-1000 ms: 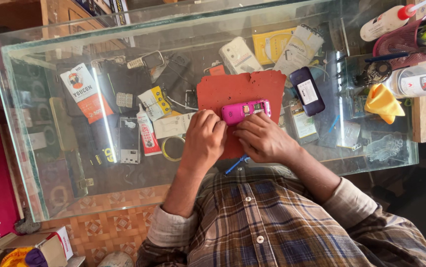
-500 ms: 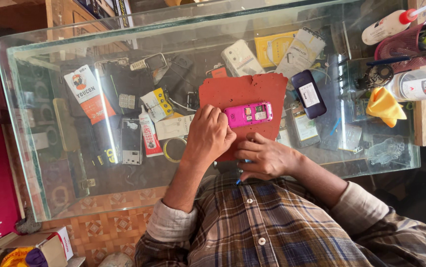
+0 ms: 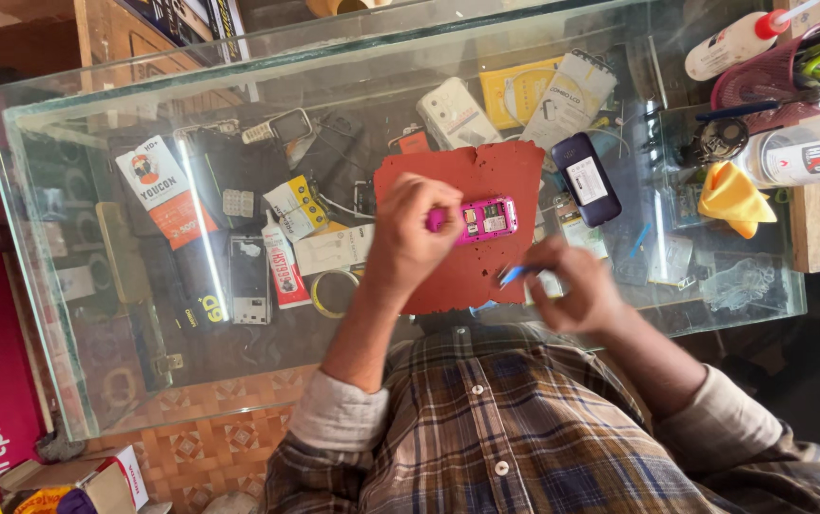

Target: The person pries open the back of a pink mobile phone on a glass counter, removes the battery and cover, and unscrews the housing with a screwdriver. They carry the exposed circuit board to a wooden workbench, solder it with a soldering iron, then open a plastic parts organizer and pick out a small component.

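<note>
We look down on our two hands over a glass worktop (image 3: 96,286). Since a moment ago the right hand (image 3: 572,290) has drawn back from the pink phone (image 3: 486,219) toward our chest, and its fingers (image 3: 538,276) now pinch a small blue tool (image 3: 513,275), held off the red mat (image 3: 472,205). The left hand (image 3: 415,233) has stayed put: its fingers are closed on the phone's near end, steadying it on the mat with its opened side up. We judge the phone is being held ready while the tool is brought to it. The phone lies just beyond the left fingertips and ahead and to the left of the right fingertips. Counted: one pink phone, one mat, one blue tool, one dark phone (image 3: 586,179) lying past the right fingers, one white phone (image 3: 453,114) farther out, one yellow cloth (image 3: 733,198) far to the right, one glue tube (image 3: 282,271) and one yellow ring (image 3: 329,295) left of the left wrist.
</note>
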